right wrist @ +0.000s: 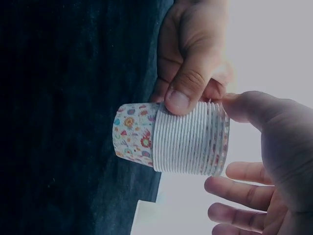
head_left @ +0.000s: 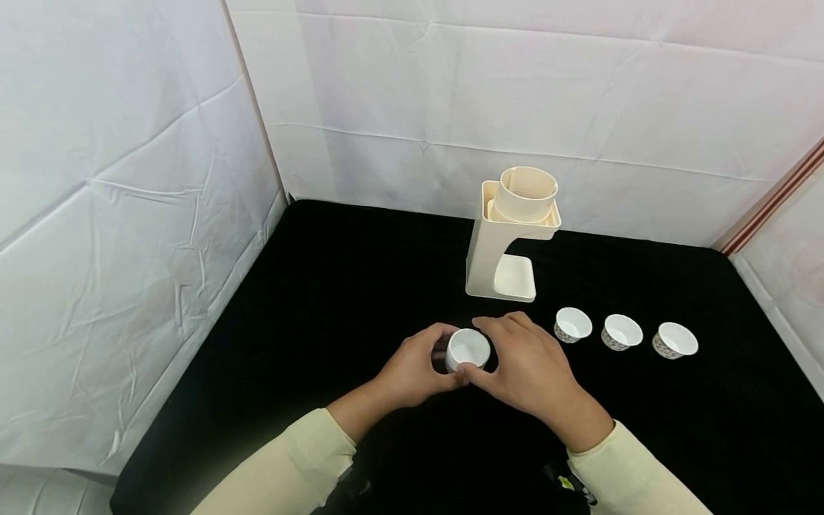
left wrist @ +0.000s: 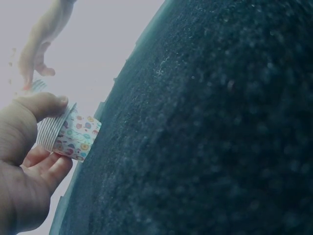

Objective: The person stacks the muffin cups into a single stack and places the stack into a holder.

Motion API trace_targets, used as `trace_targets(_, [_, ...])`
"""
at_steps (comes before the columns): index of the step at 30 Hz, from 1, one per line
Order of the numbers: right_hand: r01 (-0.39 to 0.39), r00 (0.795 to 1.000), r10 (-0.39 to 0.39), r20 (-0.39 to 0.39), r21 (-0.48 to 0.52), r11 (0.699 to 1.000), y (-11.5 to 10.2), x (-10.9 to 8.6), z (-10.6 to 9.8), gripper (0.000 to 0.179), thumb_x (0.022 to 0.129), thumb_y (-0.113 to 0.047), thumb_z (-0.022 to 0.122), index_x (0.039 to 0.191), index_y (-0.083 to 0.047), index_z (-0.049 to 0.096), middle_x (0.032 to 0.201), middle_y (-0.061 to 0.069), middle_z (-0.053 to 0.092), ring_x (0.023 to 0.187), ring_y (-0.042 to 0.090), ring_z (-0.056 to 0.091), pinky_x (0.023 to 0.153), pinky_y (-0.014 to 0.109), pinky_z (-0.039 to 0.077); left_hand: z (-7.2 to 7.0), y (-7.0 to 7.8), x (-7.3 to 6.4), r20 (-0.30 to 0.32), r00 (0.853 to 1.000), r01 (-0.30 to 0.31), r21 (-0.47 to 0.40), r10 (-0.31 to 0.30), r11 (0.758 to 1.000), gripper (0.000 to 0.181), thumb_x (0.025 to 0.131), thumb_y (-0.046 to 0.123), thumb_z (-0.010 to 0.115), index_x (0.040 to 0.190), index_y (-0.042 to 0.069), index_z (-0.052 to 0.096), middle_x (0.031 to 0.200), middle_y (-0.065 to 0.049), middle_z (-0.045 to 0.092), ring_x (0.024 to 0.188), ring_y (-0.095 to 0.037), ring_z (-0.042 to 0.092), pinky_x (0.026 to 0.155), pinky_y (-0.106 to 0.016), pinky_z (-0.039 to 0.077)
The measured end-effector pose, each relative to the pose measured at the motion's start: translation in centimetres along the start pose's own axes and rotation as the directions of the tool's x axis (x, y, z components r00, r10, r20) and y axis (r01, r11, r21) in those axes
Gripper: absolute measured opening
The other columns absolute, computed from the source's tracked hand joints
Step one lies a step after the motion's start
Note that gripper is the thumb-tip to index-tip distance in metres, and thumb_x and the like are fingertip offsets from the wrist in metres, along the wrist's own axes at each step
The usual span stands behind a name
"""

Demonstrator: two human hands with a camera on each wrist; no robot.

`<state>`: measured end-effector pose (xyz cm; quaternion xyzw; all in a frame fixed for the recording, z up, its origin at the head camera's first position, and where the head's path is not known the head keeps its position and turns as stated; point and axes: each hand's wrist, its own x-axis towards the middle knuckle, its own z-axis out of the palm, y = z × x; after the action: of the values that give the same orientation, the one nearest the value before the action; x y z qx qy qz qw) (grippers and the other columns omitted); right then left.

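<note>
In front of me, near the middle of the black-covered table, my left hand (head_left: 412, 368) grips a nested stack of paper cups (right wrist: 188, 139). Its thumb and fingers press on opposite sides of the stacked white rims. Colourful printed patterns cover the lowest cup's wall, while the white inside of the top cup (head_left: 468, 348) faces up in the head view. Close around the stack's open end is my right hand (head_left: 531, 368). The right thumb lies at the top rim; the other fingers are spread and loosely bent at the far side, the index fingertip right by the rim.
Beyond my hands stands a cream plastic stand (head_left: 479, 265) with a round cylinder (head_left: 524, 204) on top and a low base plate (head_left: 515, 277). To its right, three small patterned cups (head_left: 572, 326) sit in a row. White cloth walls (head_left: 418, 86) border the table.
</note>
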<state>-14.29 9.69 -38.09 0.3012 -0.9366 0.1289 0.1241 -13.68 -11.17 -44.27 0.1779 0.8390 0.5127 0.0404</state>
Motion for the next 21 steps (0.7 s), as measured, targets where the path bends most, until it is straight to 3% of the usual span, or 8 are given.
trace_targets(9, [-0.028,1.0,0.028,-0.006,-0.017,0.999,0.7,-0.1,-0.7,0.07,0.079,-0.058,0.083,0.128,-0.01,0.069,0.114,0.003,0.071,0.109,0.024,0.061,0.08,0.046,0.058,0.1,0.1,0.0,-0.004,1.0,-0.002,0.009,0.002,1.0,0.063,0.082,0.011,0.087,0.135,0.005,0.054,0.127,-0.004,0.061,0.116,-0.018,0.065,0.094,-0.019,0.053])
trace_targets(16, [-0.112,0.993,0.113,0.045,-0.008,0.994,1.7,-0.3,-1.4,0.069,0.082,-0.057,0.08,0.131,-0.01,0.067,0.118,0.005,0.071,0.113,0.027,0.061,0.077,0.048,0.058,0.1,0.2,0.0,-0.002,1.0,-0.006,0.01,0.006,1.0,0.065,0.082,0.011,0.088,0.136,0.005,0.053,0.129,-0.005,0.061,0.118,-0.019,0.065,0.096,-0.02,0.052])
trace_targets(21, [-0.131,0.991,0.131,0.036,-0.017,0.991,2.6,-0.4,-1.5,0.068,0.083,-0.057,0.079,0.13,-0.009,0.067,0.117,0.006,0.071,0.113,0.028,0.061,0.077,0.049,0.058,0.0,0.2,0.0,0.002,1.0,0.013,0.02,-0.013,1.0,0.066,0.082,0.013,0.089,0.137,0.007,0.053,0.13,-0.004,0.061,0.118,-0.019,0.064,0.096,-0.021,0.053])
